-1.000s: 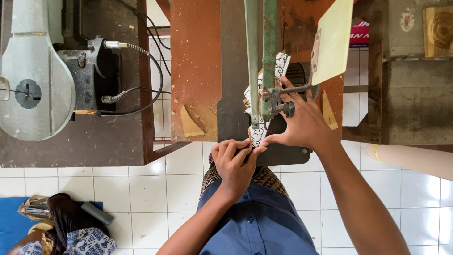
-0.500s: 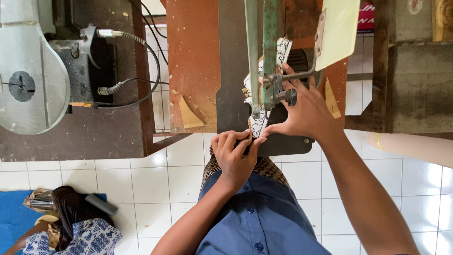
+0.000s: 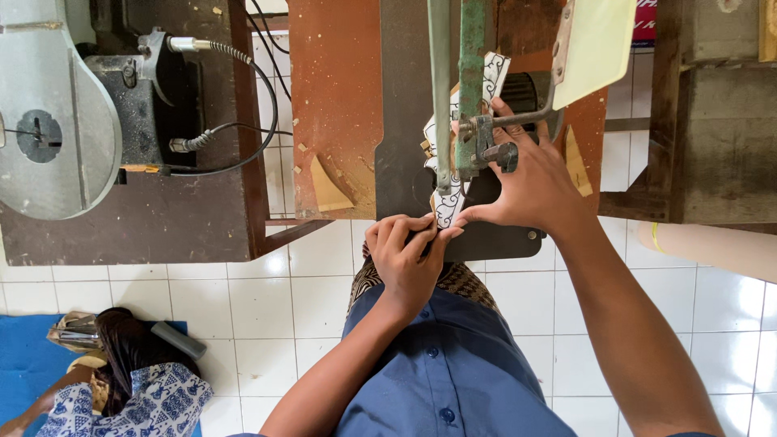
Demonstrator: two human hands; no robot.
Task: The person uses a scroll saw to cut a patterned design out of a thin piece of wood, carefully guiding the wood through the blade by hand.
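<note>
Far left, a grey band-saw housing and another person crouched on the floor, well apart. At centre my left hand pinches the near end of the patterned workpiece on the dark surface; right hand presses it beside the green saw arm. Cutting looks partway; offcuts lie nearby.

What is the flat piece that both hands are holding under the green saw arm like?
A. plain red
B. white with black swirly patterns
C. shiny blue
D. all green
B: the flat piece pinched by the left hand and steadied by the right hand is white with black curly patterns, lying on the dark saw table under the green saw arm.
</note>
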